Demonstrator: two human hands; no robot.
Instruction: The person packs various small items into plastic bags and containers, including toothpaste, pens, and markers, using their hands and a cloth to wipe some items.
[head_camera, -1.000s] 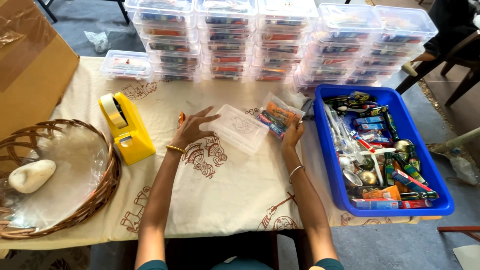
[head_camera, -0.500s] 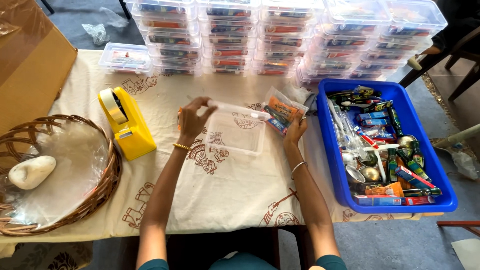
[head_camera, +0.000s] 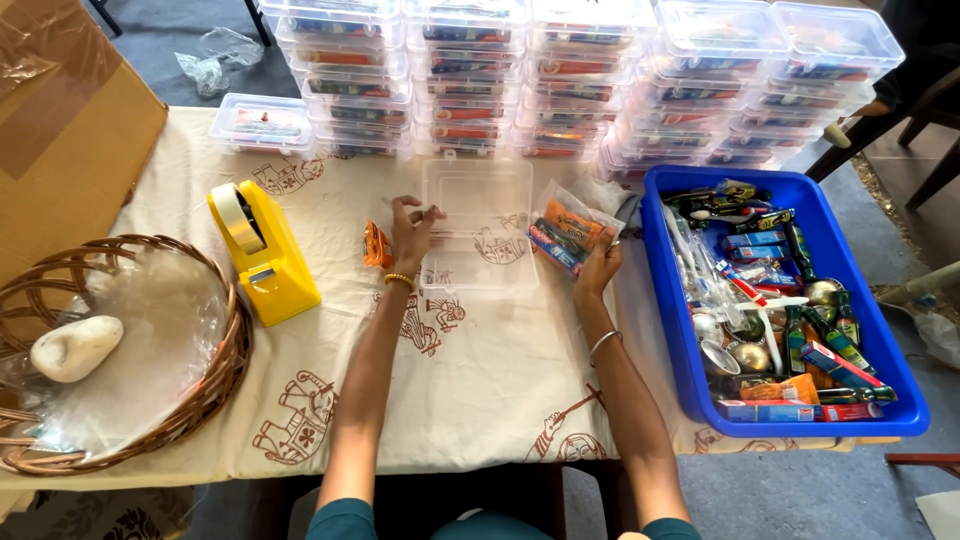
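Hands worked over the counter (head_camera: 480, 380): the left hand (head_camera: 412, 232) pinched the edge of an open clear plastic box (head_camera: 478, 225), while the right hand (head_camera: 598, 268) gripped a clear packet of small items (head_camera: 570, 228) just right of that box.

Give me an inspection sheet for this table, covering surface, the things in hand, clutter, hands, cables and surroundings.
Surface: table under a cream cloth with brown elephant prints.
Job's things: clear plastic box lying open; clear packet of small items beside it.
Clutter: yellow tape dispenser, wicker basket holding a white stone, blue tray full of small goods, stacked clear boxes.
Hands: left hand on the box's edge; right hand touching the packet.
Cables: nothing seen.
Surroundings: cardboard carton at left, chair legs at right.
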